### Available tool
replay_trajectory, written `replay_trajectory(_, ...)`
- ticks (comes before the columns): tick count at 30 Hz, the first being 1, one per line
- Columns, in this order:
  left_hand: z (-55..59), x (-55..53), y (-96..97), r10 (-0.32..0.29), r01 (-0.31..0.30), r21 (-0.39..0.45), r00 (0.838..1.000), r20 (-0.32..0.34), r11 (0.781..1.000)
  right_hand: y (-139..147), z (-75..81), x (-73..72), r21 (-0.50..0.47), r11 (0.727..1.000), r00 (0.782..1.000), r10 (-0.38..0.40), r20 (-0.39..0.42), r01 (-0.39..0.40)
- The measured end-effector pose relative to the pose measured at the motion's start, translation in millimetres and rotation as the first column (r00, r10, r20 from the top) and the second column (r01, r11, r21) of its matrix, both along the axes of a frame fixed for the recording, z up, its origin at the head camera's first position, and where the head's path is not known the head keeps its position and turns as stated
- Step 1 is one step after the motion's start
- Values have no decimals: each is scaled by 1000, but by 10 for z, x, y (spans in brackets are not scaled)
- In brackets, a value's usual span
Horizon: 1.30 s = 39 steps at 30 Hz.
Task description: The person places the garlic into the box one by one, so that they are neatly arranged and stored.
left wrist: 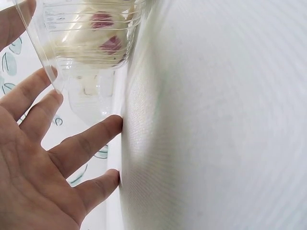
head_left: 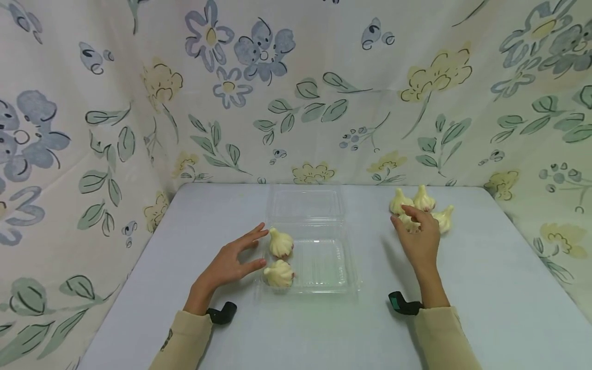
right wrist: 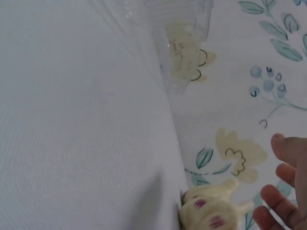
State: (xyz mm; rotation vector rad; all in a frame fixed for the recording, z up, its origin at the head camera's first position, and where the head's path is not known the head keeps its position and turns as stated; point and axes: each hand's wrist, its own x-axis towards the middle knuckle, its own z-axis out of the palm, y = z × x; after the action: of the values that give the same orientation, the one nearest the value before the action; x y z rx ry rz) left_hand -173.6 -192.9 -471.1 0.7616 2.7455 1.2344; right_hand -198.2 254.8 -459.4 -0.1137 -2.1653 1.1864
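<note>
Currently | fingers: both released | left hand (head_left: 233, 261): touching container (head_left: 321, 264) | right hand (head_left: 422, 241): apparently above garlic bulbs (head_left: 424, 199), toward worktop's (head_left: 305, 334) far-right corner

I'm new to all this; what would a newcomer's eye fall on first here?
Probably the flowered curtain, its blue and yellow blooms filling the background behind the white table. Next comes the open clear plastic box mid-table, two garlic bulbs along its left side. To the right, a garlic cluster sits near the far edge, the right grip close by.
</note>
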Motion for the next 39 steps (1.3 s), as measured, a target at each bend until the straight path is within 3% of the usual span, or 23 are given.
replay_trajectory(9, 12, 9, -2, -4, 4, 3, 1000, 3, 1000, 147, -59, -1, -8, 996, 996, -84, 17, 84)
replay_trajectory(14, 18, 5, -2, -3, 3, 7, 1000, 8, 1000, 195, -61, 25, -16, 992, 985, -123, 120, 125)
replay_trajectory(24, 11, 8, -4, 5, -5, 13, 1000, 24, 1000, 276, -79, 59, -48, 992, 937, -92, 338, 115)
replay_trajectory(29, 25, 17, 9, 2, -2, 10, 1000, 22, 1000, 305, -100, 67, -49, 993, 921, -79, 380, 105)
replay_trajectory(39, 45, 32, 14, 4, -4, 8, 1000, 22, 1000, 343, -196, 49, -24, 995, 913, -78, 401, 95)
